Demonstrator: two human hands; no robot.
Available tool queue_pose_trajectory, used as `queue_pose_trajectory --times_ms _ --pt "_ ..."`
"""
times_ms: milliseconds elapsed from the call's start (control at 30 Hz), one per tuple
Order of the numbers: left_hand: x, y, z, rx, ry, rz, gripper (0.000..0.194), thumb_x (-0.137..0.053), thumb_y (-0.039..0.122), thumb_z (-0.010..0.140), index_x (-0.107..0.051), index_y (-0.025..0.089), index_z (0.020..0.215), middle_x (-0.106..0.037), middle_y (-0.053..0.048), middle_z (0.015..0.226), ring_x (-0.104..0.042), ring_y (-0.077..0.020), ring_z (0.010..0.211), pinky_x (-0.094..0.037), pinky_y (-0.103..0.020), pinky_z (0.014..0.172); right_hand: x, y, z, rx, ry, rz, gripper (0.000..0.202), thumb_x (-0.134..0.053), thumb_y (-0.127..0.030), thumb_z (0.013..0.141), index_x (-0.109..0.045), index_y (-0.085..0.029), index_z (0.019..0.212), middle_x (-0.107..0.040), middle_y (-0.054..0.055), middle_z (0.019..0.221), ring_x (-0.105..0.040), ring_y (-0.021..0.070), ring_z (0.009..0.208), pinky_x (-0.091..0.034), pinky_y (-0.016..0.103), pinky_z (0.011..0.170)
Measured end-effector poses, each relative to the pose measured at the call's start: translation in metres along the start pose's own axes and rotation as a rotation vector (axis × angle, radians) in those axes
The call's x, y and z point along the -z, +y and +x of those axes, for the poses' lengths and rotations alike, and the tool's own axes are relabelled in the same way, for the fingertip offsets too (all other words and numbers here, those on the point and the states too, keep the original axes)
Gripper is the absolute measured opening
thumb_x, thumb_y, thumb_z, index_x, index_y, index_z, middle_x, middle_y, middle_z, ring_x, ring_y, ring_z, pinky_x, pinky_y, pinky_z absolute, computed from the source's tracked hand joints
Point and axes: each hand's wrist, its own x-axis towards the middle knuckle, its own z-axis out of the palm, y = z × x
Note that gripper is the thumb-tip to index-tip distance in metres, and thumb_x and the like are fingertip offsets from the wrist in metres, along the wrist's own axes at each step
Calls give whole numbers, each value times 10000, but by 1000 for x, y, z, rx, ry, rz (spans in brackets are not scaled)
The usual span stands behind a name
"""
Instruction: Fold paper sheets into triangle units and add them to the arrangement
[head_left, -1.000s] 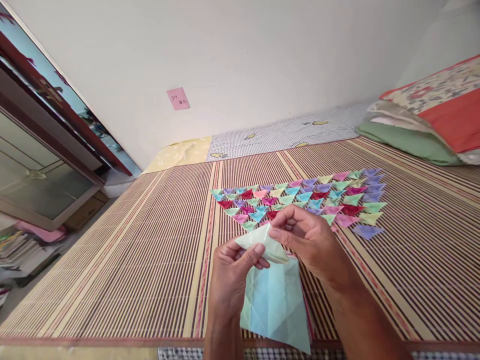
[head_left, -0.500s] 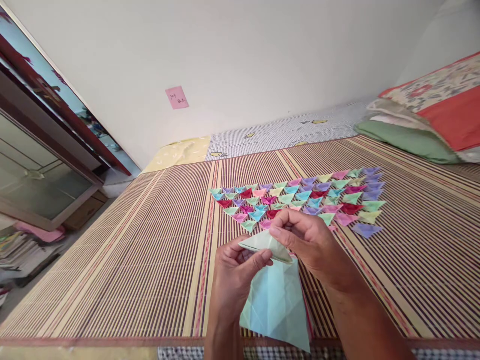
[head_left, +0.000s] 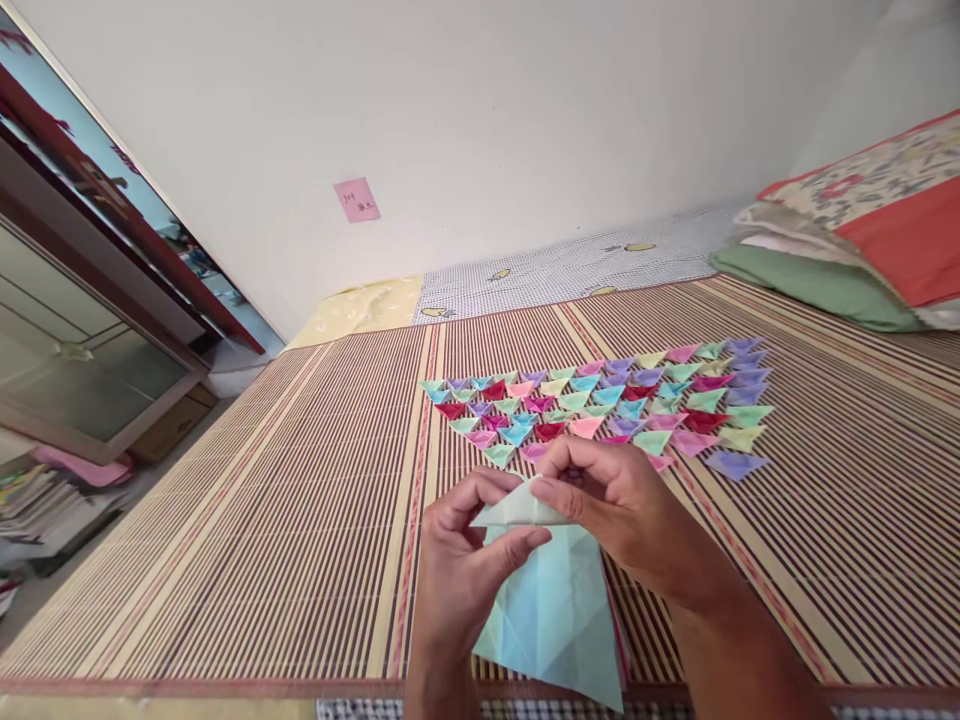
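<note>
A pale green folded paper [head_left: 517, 508], shaped like a flat triangle, is held up between both hands. My right hand [head_left: 615, 500] pinches its upper right part with thumb and index finger. From the left, my left hand [head_left: 461, 550] cradles it, index finger behind the paper and thumb lowered just below its bottom edge. Directly beneath the hands lies a stack of creased paper sheets [head_left: 559, 620], light blue-green on top with a pink edge showing at the right. Beyond the hands, several rows of small folded paper pieces [head_left: 577, 400] in many colours cover part of the mat.
A striped bamboo mat [head_left: 300, 520] covers the bed. Folded bedding [head_left: 825, 270] is piled at the far right against the white wall [head_left: 525, 130], which carries a pink note [head_left: 357, 200]. To the left are a glass-panelled door [head_left: 82, 340] and a pile of papers [head_left: 52, 510].
My left thumb has come off the front of the folded paper and dropped below it. The folded paper has turned, and its lower edge is now nearly level.
</note>
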Motion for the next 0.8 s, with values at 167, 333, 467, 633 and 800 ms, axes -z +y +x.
queue_pose_trajectory --times_ms 167,333,467,633,800 --pt "0 1 -3 -110 13 234 265 -841 204 807 -625 206 654 -723 -50 882 -677 -218 851 -525 -309 779 0 -4 0 94 8 -101 233 -687 -349 970 -649 -225 777 -660 18 940 -618 189 903 -468 303 750" --pt "-2 4 -4 -235 23 391 277 -774 145 857 -590 224 666 -754 -63 967 -698 -241 931 -527 -351 853 -1 -3 0 22 -17 -45 209 -681 -328 974 -663 -231 789 -722 45 1098 -654 242 1140 -498 349 910" --pt "-3 5 -3 -302 53 444 275 -764 112 846 -575 227 682 -750 -80 1144 -692 -285 1109 -524 -421 971 -2 -5 0 14 -20 -40 231 -674 -322 972 -640 -229 764 -716 39 946 -665 233 1045 -508 339 880" --pt "-2 0 -3 -340 31 421 254 -710 50 848 -559 228 747 -711 -84 1294 -620 -301 1285 -527 -441 1000 -2 -10 -1 30 -4 -110 219 -666 -320 967 -640 -227 770 -648 -9 792 -579 156 725 -457 282 676" --pt "-4 -1 -3 -317 48 347 248 -709 61 880 -574 220 745 -704 -64 1302 -640 -250 1256 -539 -368 986 -4 -9 -2 59 34 -117 210 -657 -305 965 -630 -220 774 -624 -26 747 -520 133 656 -403 265 589"
